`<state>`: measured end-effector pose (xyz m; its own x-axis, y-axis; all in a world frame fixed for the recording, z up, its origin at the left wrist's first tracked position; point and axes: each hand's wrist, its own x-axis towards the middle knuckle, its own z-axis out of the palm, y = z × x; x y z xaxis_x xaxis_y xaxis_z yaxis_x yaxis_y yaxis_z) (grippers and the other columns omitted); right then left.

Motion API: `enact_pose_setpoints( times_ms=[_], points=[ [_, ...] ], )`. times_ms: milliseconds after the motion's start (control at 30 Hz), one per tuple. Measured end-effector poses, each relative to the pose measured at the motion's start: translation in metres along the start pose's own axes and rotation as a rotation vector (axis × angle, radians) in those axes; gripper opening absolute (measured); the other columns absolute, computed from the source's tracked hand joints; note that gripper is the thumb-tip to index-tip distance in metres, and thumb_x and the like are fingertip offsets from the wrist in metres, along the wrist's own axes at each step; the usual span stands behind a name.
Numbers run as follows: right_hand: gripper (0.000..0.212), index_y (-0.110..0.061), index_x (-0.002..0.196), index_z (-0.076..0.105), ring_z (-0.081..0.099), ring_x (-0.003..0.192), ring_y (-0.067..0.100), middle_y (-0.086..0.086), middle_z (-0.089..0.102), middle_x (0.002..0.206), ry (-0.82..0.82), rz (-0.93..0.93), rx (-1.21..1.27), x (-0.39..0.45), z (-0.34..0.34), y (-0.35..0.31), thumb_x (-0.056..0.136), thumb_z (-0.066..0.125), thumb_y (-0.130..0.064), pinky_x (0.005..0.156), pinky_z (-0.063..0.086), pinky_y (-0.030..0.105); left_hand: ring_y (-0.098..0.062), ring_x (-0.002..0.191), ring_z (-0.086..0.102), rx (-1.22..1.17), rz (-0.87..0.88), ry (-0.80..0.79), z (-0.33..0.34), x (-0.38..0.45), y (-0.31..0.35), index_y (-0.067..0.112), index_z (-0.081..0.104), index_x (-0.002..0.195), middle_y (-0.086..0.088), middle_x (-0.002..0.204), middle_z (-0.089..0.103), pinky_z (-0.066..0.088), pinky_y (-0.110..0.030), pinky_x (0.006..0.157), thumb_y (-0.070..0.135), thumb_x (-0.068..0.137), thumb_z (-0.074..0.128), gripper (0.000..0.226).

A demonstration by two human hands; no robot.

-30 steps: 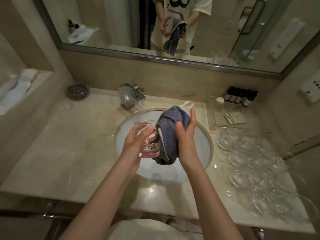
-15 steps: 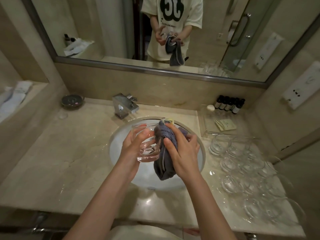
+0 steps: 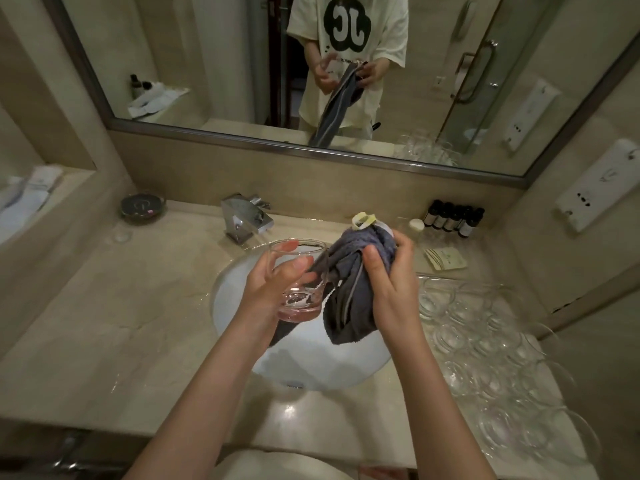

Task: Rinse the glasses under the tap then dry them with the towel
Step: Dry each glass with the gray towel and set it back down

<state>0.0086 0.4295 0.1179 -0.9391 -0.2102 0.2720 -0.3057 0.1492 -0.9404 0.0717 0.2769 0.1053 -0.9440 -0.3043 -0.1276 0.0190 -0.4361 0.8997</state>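
Over the white sink [image 3: 242, 327], the left hand [image 3: 273, 282] grips a clear glass [image 3: 299, 278] upright, thumb across its near wall. The right hand [image 3: 388, 271] clutches a bunched grey towel [image 3: 349, 292] that touches the glass's right side. A chrome tap [image 3: 246, 216] stands behind. Many glasses [image 3: 491, 348] crowd the counter [image 3: 121, 323] at right.

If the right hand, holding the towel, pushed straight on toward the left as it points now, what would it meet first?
Most likely the glass in the left hand: the right hand grips the towel right beside its rim, though depth is unclear.
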Motion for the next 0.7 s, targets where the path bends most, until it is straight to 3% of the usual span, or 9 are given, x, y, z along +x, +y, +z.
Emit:
enact_pose_setpoints(
  times_ms=[133, 200, 267, 367, 433, 567, 700],
  points=[
    [0.015, -0.041, 0.104, 0.056, 0.059, 0.098, -0.001, -0.012, 0.062, 0.103, -0.013, -0.078, 0.018, 0.008, 0.002, -0.001, 0.092, 0.054, -0.032, 0.085, 0.044, 0.016, -0.022, 0.079, 0.070, 0.030, 0.014, -0.069, -0.007, 0.004, 0.007, 0.020, 0.059, 0.113, -0.006, 0.098, 0.071, 0.058, -0.030, 0.067, 0.044, 0.042, 0.087, 0.080],
    [0.016, -0.040, 0.103, 0.060, 0.060, 0.102, 0.006, -0.008, 0.064, 0.106, -0.038, -0.096, 0.021, 0.012, 0.002, -0.002, 0.090, 0.055, -0.031, 0.089, 0.045, 0.022, -0.022, 0.077, 0.070, 0.052, 0.027, -0.132, -0.010, 0.006, 0.010, 0.019, 0.060, 0.109, 0.000, 0.105, 0.072, 0.057, -0.028, 0.067, 0.056, 0.030, 0.092, 0.093],
    [0.015, -0.034, 0.103, 0.061, 0.063, 0.098, 0.007, -0.012, 0.067, 0.101, -0.071, -0.094, 0.068, 0.014, 0.004, -0.003, 0.090, 0.059, -0.027, 0.086, 0.048, 0.022, -0.023, 0.073, 0.071, 0.054, 0.018, -0.205, -0.010, 0.006, 0.012, 0.017, 0.059, 0.110, 0.003, 0.107, 0.072, 0.056, -0.028, 0.066, 0.056, 0.029, 0.093, 0.095],
    [0.019, -0.030, 0.100, 0.054, 0.064, 0.090, 0.006, -0.010, 0.065, 0.094, -0.067, -0.057, 0.116, 0.016, 0.006, -0.004, 0.086, 0.066, -0.026, 0.081, 0.050, 0.023, -0.025, 0.076, 0.071, 0.081, 0.026, -0.278, -0.010, 0.005, 0.012, 0.015, 0.057, 0.114, -0.002, 0.123, 0.063, 0.055, -0.028, 0.071, 0.035, 0.044, 0.085, 0.078],
    [0.025, -0.029, 0.096, 0.050, 0.064, 0.085, 0.007, -0.008, 0.064, 0.090, -0.062, -0.015, 0.146, 0.018, 0.005, -0.004, 0.083, 0.071, -0.026, 0.079, 0.051, 0.027, -0.024, 0.079, 0.071, 0.111, 0.035, -0.304, -0.011, 0.004, 0.013, 0.016, 0.058, 0.114, -0.001, 0.133, 0.057, 0.052, -0.025, 0.071, 0.031, 0.050, 0.074, 0.068],
    [0.020, -0.025, 0.086, 0.054, 0.057, 0.075, 0.000, -0.010, 0.059, 0.082, -0.101, -0.017, 0.107, 0.022, 0.003, -0.007, 0.086, 0.071, -0.016, 0.072, 0.046, 0.018, -0.024, 0.077, 0.070, 0.118, 0.011, -0.368, -0.006, 0.008, 0.015, 0.017, 0.057, 0.115, -0.004, 0.113, 0.063, 0.053, -0.026, 0.070, 0.041, 0.042, 0.088, 0.082],
    [0.018, -0.029, 0.085, 0.059, 0.059, 0.093, 0.014, -0.003, 0.052, 0.099, -0.030, -0.006, 0.117, 0.022, 0.003, -0.004, 0.083, 0.074, -0.021, 0.084, 0.046, 0.025, -0.024, 0.073, 0.069, 0.102, 0.023, -0.371, -0.001, 0.009, 0.013, 0.012, 0.054, 0.115, -0.006, 0.095, 0.068, 0.055, -0.031, 0.069, 0.029, 0.050, 0.075, 0.070]
  ],
)
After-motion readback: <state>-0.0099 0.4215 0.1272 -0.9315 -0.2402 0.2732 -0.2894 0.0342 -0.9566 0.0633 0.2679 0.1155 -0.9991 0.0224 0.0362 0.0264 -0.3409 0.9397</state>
